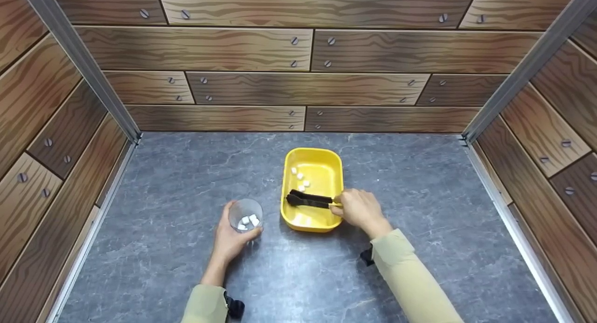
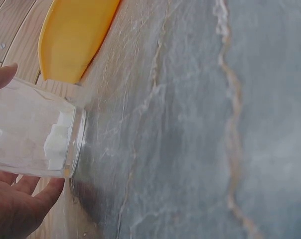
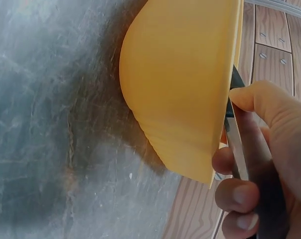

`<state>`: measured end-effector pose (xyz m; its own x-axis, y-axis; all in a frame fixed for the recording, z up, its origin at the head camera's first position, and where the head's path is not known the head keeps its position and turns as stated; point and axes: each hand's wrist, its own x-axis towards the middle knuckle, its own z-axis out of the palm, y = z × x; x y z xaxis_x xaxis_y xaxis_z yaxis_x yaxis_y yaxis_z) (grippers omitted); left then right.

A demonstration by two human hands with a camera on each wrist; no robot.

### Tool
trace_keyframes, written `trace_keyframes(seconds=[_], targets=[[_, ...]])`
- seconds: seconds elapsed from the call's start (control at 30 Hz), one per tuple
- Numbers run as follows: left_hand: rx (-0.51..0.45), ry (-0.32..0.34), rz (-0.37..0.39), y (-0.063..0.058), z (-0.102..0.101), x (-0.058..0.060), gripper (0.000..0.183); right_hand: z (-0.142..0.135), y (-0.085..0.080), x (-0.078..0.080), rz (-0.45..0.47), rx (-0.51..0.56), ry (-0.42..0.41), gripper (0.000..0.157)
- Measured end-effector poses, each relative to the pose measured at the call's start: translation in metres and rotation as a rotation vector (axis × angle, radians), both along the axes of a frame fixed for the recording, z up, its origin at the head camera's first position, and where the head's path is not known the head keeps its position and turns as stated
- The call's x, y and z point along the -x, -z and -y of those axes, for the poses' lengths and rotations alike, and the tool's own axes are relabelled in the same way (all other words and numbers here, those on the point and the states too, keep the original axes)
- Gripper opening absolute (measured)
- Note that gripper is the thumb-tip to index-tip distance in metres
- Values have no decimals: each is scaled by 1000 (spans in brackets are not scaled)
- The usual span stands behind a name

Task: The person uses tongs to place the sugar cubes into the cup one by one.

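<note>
My left hand (image 1: 232, 236) grips a clear glass (image 1: 246, 210) standing upright on the table, thumb on one side and fingers on the other. Several white cubes (image 1: 250, 219) lie at the bottom of the glass; the left wrist view shows them (image 2: 57, 144) through its wall. Right of it sits a yellow tub (image 1: 311, 226). Black tongs (image 1: 310, 200) reach across the tub's inside, held by my right hand (image 1: 361, 208) at its right rim. Several more white cubes (image 1: 300, 176) lie along the tub's left side, just beyond the tong tips.
The grey marbled tabletop (image 1: 186, 173) spreads around the tub and glass. Wood-patterned panels (image 1: 252, 87) wall it in at the back and both sides, with metal corner posts (image 1: 527, 61) between them. A dark strap (image 1: 367, 256) shows at my right sleeve.
</note>
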<state>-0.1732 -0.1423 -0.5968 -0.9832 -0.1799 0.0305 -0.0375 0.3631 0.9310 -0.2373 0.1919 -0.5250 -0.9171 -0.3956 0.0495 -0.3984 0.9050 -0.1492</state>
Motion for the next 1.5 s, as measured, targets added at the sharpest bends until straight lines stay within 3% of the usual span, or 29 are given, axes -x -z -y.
trace_keyframes(seconds=[0.33, 0.7, 1.1, 1.5], targets=[[12, -13, -11, 0, -1, -1, 104, -5, -1, -9, 39, 146, 109, 22], [-1, -13, -33, 0, -1, 1, 104, -10, 5, -25, 87, 288, 225, 28], [5, -8, -6, 0, 0, -1, 104, -8, 1, -38, 107, 348, 281, 37], [-4, -12, -1, 0, -2, 0, 103, 3, -15, -47, 42, 406, 229, 27]])
